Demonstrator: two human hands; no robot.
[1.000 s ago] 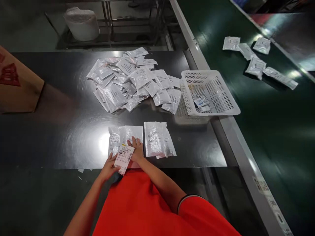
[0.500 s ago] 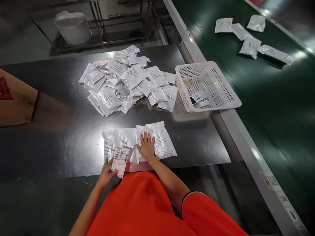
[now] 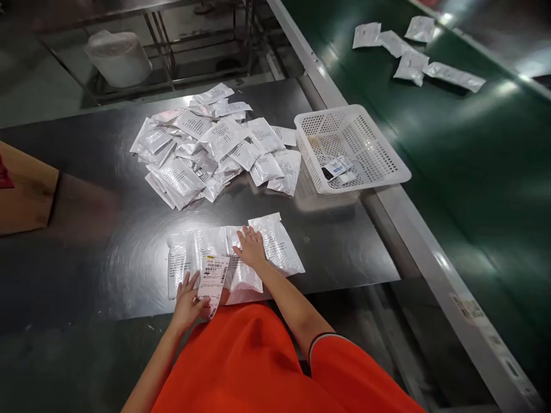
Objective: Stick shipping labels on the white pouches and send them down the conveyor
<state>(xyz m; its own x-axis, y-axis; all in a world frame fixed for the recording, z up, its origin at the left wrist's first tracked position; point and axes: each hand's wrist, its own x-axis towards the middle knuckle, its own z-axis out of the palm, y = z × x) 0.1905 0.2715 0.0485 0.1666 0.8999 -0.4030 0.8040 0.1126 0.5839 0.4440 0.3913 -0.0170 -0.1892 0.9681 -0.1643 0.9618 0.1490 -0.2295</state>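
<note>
My left hand (image 3: 187,302) holds a white printed label strip (image 3: 214,276) at the near edge of the steel table (image 3: 99,241). My right hand (image 3: 249,246) lies flat, fingers spread, on a silver pouch (image 3: 243,272) in a row of several silver pouches laid side by side. One pouch (image 3: 280,246) sticks out to the right of that hand, others (image 3: 185,258) lie to the left under the label. A big loose heap of the same silver pouches (image 3: 206,149) sits farther back on the table.
A white perforated basket (image 3: 350,146) with small items stands at the table's right edge. Beyond it runs a green conveyor belt (image 3: 451,149) carrying several white pouches (image 3: 413,49). A brown cardboard box (image 3: 23,189) is at far left, a white roll (image 3: 118,57) behind the table.
My right hand has gone from the left pouch to the pouch beside it and slid it leftward. The label in my left hand stays near the table's edge.
</note>
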